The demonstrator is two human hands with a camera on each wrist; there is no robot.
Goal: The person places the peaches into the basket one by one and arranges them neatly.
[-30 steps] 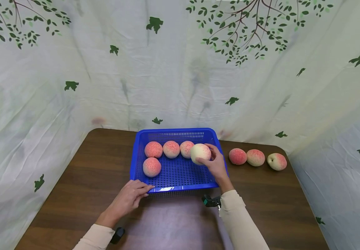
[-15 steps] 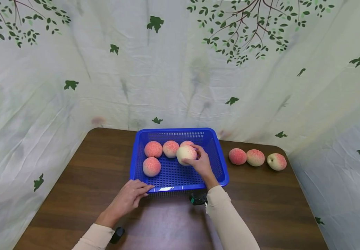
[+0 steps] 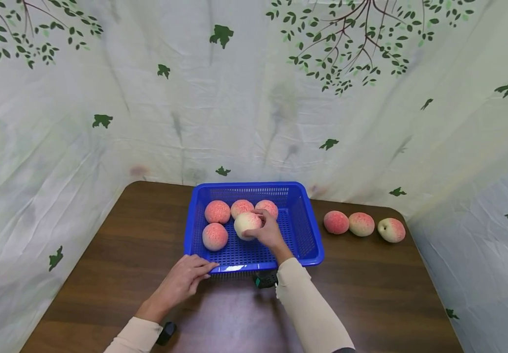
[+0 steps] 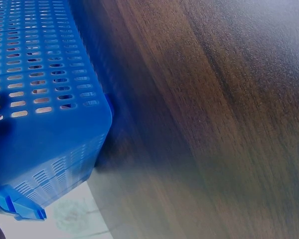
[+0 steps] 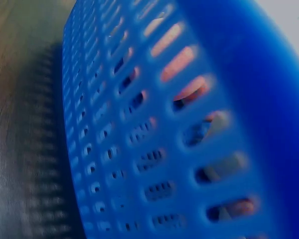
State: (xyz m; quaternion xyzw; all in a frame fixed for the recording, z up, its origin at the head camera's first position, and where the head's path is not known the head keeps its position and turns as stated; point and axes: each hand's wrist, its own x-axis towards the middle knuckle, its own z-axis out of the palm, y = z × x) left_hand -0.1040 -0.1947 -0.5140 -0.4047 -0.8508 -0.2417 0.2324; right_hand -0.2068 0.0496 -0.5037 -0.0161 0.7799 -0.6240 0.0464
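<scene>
White cloth backdrop (image 3: 254,108) with printed branches and leaves fills the rear and both sides. Brown wood-grain desk (image 3: 390,294) in front of it. Blue slotted basket (image 3: 249,185) sits on the desk, up by the far edge. Pale left sleeve (image 3: 134,336) and right sleeve (image 3: 313,309) reach in from below. My left hand (image 3: 181,279) is on the basket's near-left corner, fingertips on the rim; can't tell if thumb and fingers clamp it. My right hand (image 3: 269,231) is over the basket, thumb and fingers clamped on a pale peach (image 3: 246,226), pink toward my fingers. It's in front of the back-middle peach (image 3: 241,207), partly covering it; can't tell if it touches the basket floor. Back-left peach (image 3: 217,212), back-right peach (image 3: 267,208) and front-left peach (image 3: 215,237) also in the basket. Right of it, on the desk: red peach (image 3: 336,222), pink-and-cream peach (image 3: 361,224) just beside, cream peach (image 3: 391,230) at the far-right corner. Smallest: a dark device (image 3: 165,333) by my left wrist.
</scene>
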